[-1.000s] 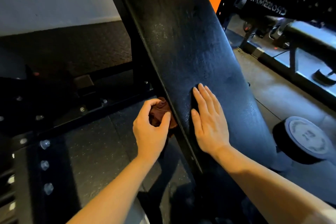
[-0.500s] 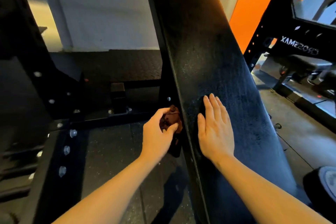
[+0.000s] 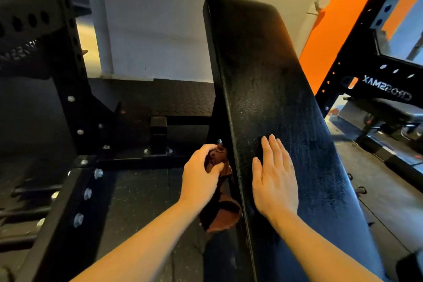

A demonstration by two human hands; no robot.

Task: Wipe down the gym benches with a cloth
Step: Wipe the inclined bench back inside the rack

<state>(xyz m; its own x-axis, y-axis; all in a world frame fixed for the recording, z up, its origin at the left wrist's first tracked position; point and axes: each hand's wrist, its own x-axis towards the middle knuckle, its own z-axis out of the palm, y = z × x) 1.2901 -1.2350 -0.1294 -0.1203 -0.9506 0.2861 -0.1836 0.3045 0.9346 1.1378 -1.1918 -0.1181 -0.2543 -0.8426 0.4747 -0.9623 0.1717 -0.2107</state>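
A black padded bench back point(image 3: 270, 89) rises steeply through the middle of the head view, its top end near the upper centre. My left hand point(image 3: 199, 176) grips a bunched dark brown cloth point(image 3: 219, 208) against the pad's left side edge; a loose end of the cloth hangs below the hand. My right hand point(image 3: 273, 181) lies flat on the pad's face with fingers straight and together, pointing up the pad.
A black bolted rack frame point(image 3: 75, 107) stands at the left, with a low crossbar point(image 3: 142, 155) behind the bench. A mirror at the right shows another rack point(image 3: 386, 91) and a flat bench point(image 3: 384, 110). Dark rubber floor point(image 3: 137, 208) lies below.
The view has tilted upward, so the pad's top end and the wall now show. My left hand has slid a little up the side edge, and more cloth hangs below it. My right hand stays flat.
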